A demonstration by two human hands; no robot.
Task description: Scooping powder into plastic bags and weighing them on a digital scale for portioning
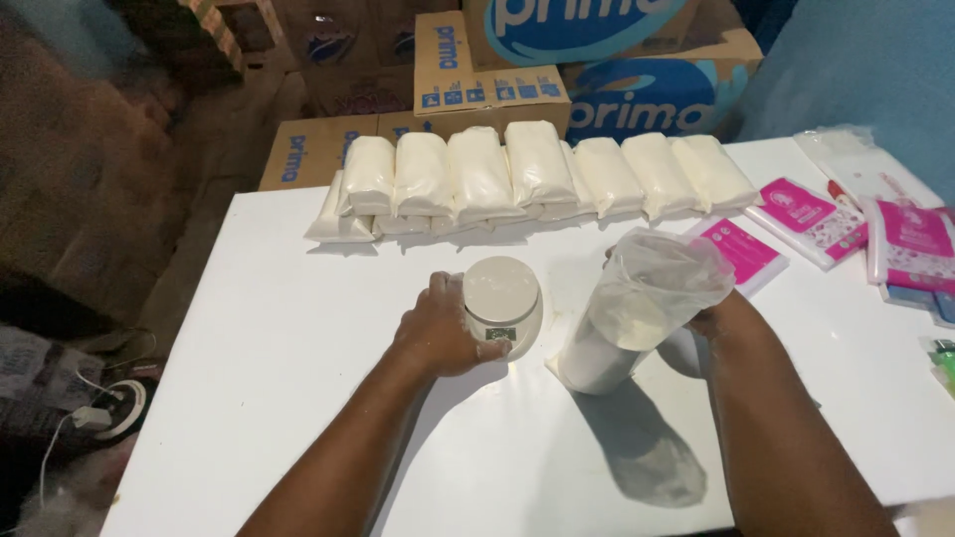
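— What are the hands doing?

— The left hand [438,333] is curled around the near left side of a small round white kitchen scale [502,298], fingers wrapped on its edge and thumb close to the little display at the front. The right hand [718,320] grips the upper part of a clear plastic bag [637,308], closed around the far side of it, so most of the fingers are hidden behind the plastic.

— Where does the bag sit?

— It stands on the white table [279,348] just right of the scale, leaning a little, with white powder filling its lower part and its mouth loose and open at the top. I cannot tell whether bag and scale touch.

— And further out?

— Along the far edge of the table lies a row of sealed packets of white powder [527,174], side by side, some stacked. To the right are flat pink packs [801,214]. Beyond the table stand cardboard boxes [497,89], and a white charger with its cable [90,418] lies on the floor at left.
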